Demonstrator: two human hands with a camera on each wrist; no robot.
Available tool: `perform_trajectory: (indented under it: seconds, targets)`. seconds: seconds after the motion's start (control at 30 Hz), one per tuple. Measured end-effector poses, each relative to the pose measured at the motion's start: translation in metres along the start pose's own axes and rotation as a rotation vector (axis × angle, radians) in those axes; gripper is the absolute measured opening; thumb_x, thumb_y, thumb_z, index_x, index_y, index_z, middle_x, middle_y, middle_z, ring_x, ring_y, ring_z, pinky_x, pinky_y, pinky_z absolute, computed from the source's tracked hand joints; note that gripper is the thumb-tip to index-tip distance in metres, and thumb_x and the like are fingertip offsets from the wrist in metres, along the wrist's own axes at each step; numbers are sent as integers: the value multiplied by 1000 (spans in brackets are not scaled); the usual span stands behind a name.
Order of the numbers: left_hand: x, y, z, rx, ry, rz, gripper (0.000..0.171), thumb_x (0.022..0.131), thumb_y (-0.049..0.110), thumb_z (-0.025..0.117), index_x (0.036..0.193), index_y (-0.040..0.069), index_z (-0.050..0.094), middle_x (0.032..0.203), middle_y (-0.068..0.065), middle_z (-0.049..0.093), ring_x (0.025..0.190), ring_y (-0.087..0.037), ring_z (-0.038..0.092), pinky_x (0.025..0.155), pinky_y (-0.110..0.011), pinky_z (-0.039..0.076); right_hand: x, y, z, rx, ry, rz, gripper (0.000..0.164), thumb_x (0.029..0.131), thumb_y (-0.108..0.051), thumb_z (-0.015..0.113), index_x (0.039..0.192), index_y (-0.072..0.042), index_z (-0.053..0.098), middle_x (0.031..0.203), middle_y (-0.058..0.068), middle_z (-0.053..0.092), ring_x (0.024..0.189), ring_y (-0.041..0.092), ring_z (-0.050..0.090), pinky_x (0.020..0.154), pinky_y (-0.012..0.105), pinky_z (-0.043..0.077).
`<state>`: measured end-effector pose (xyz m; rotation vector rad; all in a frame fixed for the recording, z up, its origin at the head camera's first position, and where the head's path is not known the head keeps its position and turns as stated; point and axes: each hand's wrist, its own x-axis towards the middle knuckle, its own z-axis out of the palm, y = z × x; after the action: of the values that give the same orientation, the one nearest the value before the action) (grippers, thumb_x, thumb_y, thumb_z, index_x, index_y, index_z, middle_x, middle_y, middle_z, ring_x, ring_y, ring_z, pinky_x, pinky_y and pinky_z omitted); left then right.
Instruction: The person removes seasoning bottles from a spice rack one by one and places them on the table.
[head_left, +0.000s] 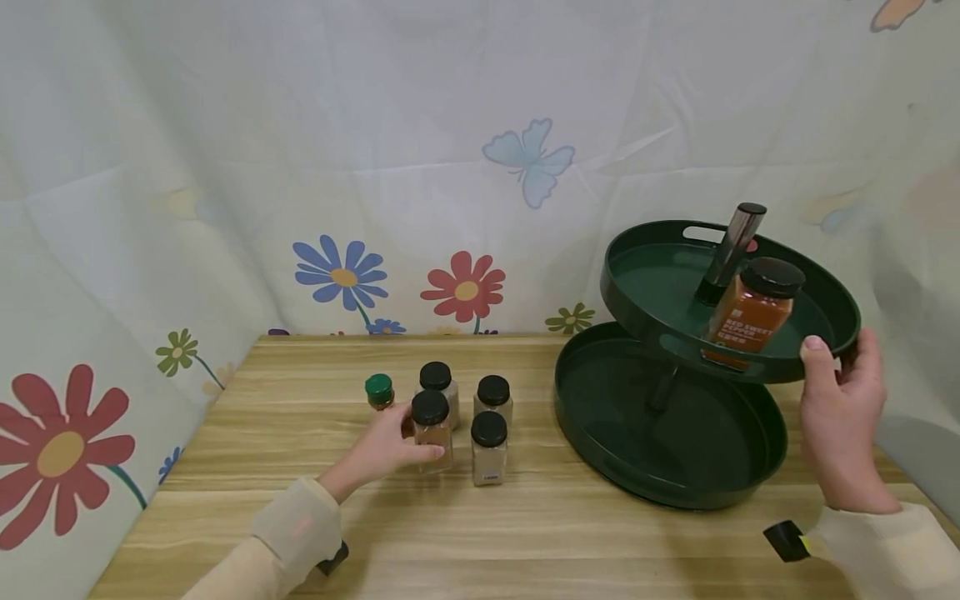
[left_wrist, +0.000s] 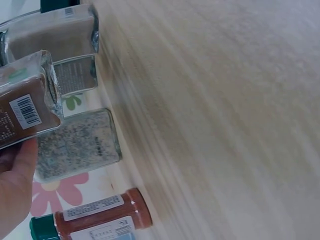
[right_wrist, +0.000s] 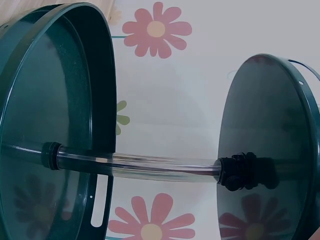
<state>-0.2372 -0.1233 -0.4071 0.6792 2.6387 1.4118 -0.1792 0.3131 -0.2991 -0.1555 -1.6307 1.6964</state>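
My left hand [head_left: 386, 446] grips a square glass spice jar [head_left: 434, 435] with a black lid and brown contents. In the left wrist view its base is raised above the tabletop. Around it stand a jar of speckled seasoning [left_wrist: 80, 145], two more black-lidded jars [head_left: 490, 457] and a green-capped red spice bottle [left_wrist: 102, 215]. On the right, my right hand [head_left: 843, 417] holds the rim of the upper tray [head_left: 652, 275] of a dark green two-tier stand, thumb on top. A red sweet pepper jar [head_left: 750, 317] stands on that tray, beside the central post [head_left: 738, 242].
The lower round tray [head_left: 671, 467] rests on the wooden table [head_left: 525, 542], right of the jars. A transparent post [right_wrist: 165, 166] joins the two tiers. Behind the table hangs a white curtain [head_left: 420, 125] with flowers and butterflies.
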Motion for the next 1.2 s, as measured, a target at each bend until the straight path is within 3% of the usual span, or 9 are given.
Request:
perform_trajectory:
  seconds: [0.37, 0.63, 0.93, 1.2]
  targets:
    - [1, -4, 4, 40, -10, -13, 50, 69, 25, 76, 110, 7, 55, 97, -3, 60, 81, -15, 53, 72, -36, 48, 0, 1, -1, -20, -4, -13, 36, 92, -12, 47, 126, -7, 40, 118, 7, 41, 105, 13, 39, 81, 12, 36]
    - [2, -5, 8, 70, -14, -16, 51, 66, 23, 76, 110, 8, 55, 100, -4, 61, 84, -14, 55, 74, -37, 49, 0, 0, -1, -45, -9, 0, 37, 92, -13, 47, 128, -9, 38, 121, 6, 39, 111, 14, 37, 88, 13, 36]
    - [5, -6, 9, 88, -3, -41, 52, 65, 22, 78, 109, 9, 55, 100, -3, 61, 87, -15, 57, 74, -39, 50, -1, 0, 0, -26, -1, -11, 37, 92, -12, 48, 127, -8, 39, 118, 6, 40, 106, 12, 39, 83, 11, 36]
    - [8, -11, 11, 99, -25, -35, 51, 65, 21, 79, 109, 11, 55, 102, -3, 60, 90, -16, 56, 76, -41, 49, -1, 0, -1, -39, -4, 2, 37, 92, -13, 47, 128, -9, 38, 120, 6, 40, 111, 14, 37, 88, 13, 35]
